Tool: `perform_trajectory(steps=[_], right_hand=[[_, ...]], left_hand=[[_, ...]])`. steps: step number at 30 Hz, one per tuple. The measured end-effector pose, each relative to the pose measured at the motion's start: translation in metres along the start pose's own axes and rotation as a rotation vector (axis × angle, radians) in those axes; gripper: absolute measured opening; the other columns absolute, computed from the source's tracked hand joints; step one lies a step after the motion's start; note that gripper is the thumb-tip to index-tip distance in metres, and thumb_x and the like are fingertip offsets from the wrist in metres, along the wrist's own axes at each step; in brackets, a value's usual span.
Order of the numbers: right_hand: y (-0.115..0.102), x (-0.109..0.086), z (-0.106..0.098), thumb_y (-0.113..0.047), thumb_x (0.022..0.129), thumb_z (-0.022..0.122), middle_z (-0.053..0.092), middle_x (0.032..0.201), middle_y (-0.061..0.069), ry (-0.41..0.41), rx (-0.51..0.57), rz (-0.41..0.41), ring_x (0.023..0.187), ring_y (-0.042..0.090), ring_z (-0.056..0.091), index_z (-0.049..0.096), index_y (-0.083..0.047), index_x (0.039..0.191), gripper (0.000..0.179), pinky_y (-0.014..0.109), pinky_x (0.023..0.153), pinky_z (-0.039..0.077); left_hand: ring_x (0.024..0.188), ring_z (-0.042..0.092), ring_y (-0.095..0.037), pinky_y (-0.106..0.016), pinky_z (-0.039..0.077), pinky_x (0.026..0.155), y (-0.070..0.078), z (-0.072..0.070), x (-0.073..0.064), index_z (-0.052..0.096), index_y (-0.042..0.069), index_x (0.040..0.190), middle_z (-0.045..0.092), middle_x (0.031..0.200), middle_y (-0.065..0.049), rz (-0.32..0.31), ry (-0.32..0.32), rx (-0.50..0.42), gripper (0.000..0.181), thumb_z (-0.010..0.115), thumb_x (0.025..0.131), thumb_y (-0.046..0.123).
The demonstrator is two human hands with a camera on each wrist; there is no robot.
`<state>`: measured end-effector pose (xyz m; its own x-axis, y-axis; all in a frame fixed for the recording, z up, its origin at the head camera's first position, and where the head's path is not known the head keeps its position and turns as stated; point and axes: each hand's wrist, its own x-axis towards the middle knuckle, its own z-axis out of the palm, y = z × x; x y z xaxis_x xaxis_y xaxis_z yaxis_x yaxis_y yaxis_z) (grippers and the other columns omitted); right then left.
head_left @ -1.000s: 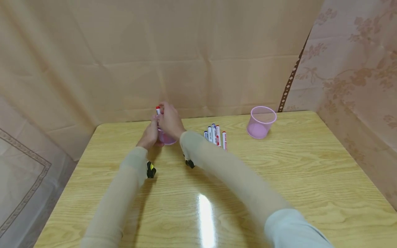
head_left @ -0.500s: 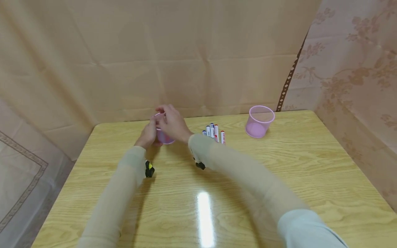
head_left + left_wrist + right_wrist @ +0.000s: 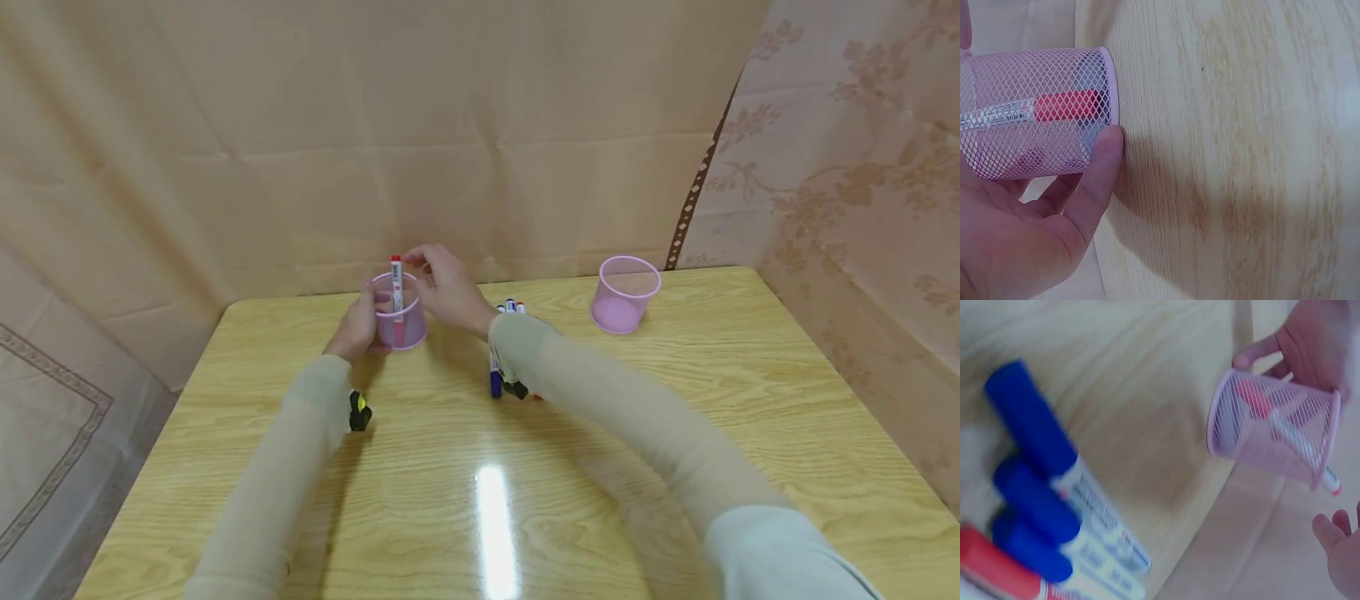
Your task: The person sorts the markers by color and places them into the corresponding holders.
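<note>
My left hand [image 3: 354, 328] holds a pink mesh pen cup [image 3: 414, 330] upright at the table's back left. In the left wrist view, one finger of the hand reaches the cup's base rim [image 3: 1114, 94]. A white whiteboard marker [image 3: 397, 287] with a red cap end down leans inside the cup, its red-tipped end above the rim. Just right of the cup is my right hand [image 3: 453, 292], fingers loosely bent and apart from the marker. Beneath the right forearm lie several markers, among them a blue-capped marker [image 3: 1032, 419] and a red-capped marker [image 3: 997, 562].
A second pink mesh cup [image 3: 622, 312] stands at the back right of the wooden table [image 3: 675, 417]. Behind the table hangs a beige curtain [image 3: 300, 167], close to its back edge. A flowered cloth [image 3: 862, 183] hangs on the right.
The red-capped marker went from my right hand into the pink cup and was let go. My right hand has drawn back to the right; the left hand has stayed on the cup.
</note>
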<state>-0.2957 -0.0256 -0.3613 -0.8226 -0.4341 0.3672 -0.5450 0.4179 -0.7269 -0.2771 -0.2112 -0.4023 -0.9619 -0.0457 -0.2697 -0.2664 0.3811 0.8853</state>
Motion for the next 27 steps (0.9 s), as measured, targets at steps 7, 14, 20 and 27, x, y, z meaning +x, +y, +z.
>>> perform_trajectory(steps=[7,14,20,27], right_hand=[[0.009,-0.007,-0.034,0.005,0.095,0.056,0.059,0.129,0.016,-0.026,-0.011,0.03,0.119,0.03,0.056,0.055,0.003,0.133,0.038,0.028,0.102,0.047],[0.018,-0.022,-0.068,0.004,0.094,0.056,0.057,0.128,0.019,-0.095,-0.058,0.092,0.117,0.032,0.056,0.054,0.005,0.133,0.039,0.035,0.1,0.049],[0.038,-0.041,-0.095,-0.003,0.096,0.059,0.054,0.132,0.023,-0.209,-0.158,0.161,0.123,0.038,0.052,0.049,0.008,0.135,0.042,0.045,0.103,0.048],[0.065,-0.063,-0.112,-0.012,0.093,0.071,0.051,0.137,0.031,-0.336,-0.248,0.319,0.111,0.046,0.059,0.04,0.011,0.141,0.061,0.05,0.088,0.056]], left_hand=[[0.117,0.049,-0.043,-0.046,0.06,0.075,-0.004,-0.001,0.003,0.041,0.006,0.151,0.034,0.154,-0.025,0.003,-0.011,0.013,0.084,0.001,0.103,0.062],[0.127,0.043,-0.041,-0.046,0.059,0.079,-0.005,-0.003,0.006,0.039,0.01,0.152,0.035,0.155,-0.02,-0.007,-0.03,0.023,0.086,0.001,0.101,0.067],[0.13,0.041,-0.042,-0.048,0.057,0.083,0.0,-0.004,0.003,0.038,0.01,0.153,0.035,0.156,-0.018,-0.017,-0.037,0.018,0.084,0.002,0.101,0.066],[0.126,0.043,-0.044,-0.049,0.058,0.084,-0.002,-0.003,0.002,0.036,0.007,0.154,0.031,0.156,-0.023,-0.01,-0.049,0.034,0.087,0.0,0.101,0.066]])
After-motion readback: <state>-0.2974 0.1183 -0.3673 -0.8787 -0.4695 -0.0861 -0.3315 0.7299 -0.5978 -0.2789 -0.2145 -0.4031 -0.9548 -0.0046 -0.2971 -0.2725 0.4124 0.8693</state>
